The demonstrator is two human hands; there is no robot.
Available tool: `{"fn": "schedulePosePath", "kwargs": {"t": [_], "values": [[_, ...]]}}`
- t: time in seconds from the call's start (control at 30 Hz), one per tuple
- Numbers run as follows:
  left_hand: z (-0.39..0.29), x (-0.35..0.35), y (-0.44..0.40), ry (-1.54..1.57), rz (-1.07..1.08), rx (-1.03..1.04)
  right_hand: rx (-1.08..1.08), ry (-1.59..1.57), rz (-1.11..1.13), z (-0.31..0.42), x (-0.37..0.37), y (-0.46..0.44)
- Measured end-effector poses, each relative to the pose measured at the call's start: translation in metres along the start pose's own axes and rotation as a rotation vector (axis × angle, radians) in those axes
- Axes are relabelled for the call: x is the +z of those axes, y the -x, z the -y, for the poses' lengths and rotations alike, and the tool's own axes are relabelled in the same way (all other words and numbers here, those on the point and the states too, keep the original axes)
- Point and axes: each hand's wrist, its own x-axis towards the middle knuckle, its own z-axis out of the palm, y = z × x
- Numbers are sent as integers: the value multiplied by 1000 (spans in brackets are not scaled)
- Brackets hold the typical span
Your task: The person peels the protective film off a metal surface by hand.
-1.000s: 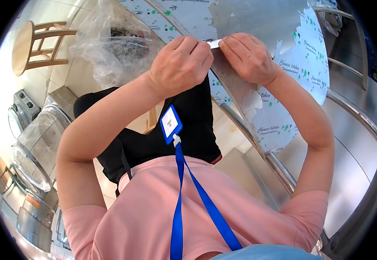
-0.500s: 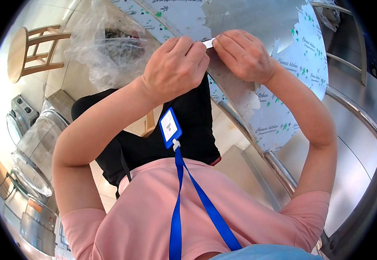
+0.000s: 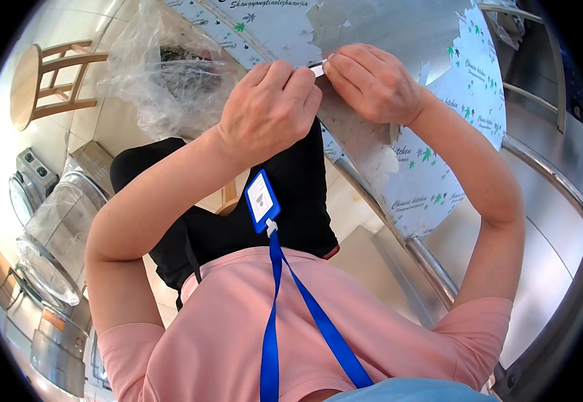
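My left hand [image 3: 268, 104] is closed, its fingers bent in a pinch on one end of a small white strip [image 3: 317, 68]. My right hand [image 3: 375, 84] pinches the other end, so only a short piece shows between the two hands. What the strip is made of cannot be made out, and my fingertips are mostly hidden behind the knuckles. Both hands are over the near edge of a metal table [image 3: 385, 30], whose printed protective film [image 3: 465, 100] is partly torn away.
A clear plastic bag [image 3: 164, 87] with dark, shredded-looking contents lies left of the table. Farther left stand a wooden stool [image 3: 30, 87] and plastic-wrapped metal equipment [image 3: 57, 234]. A metal tube [image 3: 432, 268] runs below the table. A blue-framed badge [image 3: 262, 201] hangs at my chest.
Both hands remain pinched on the white strip and have shifted only slightly. The view has moved a little, showing more of the table film's lettering at the top.
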Motion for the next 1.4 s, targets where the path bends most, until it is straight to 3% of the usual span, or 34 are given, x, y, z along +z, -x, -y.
{"fn": "schedulePosePath", "kwargs": {"t": [0.6, 0.9, 1.4], "values": [[-1, 2, 5, 17, -33, -31, -15, 70, -20, -6, 0, -1], [13, -12, 37, 46, -113, -30, 199, 114, -50, 40, 3, -10], [35, -8, 48, -13, -179, 35, 277, 180, -44, 59, 13, -24]]}}
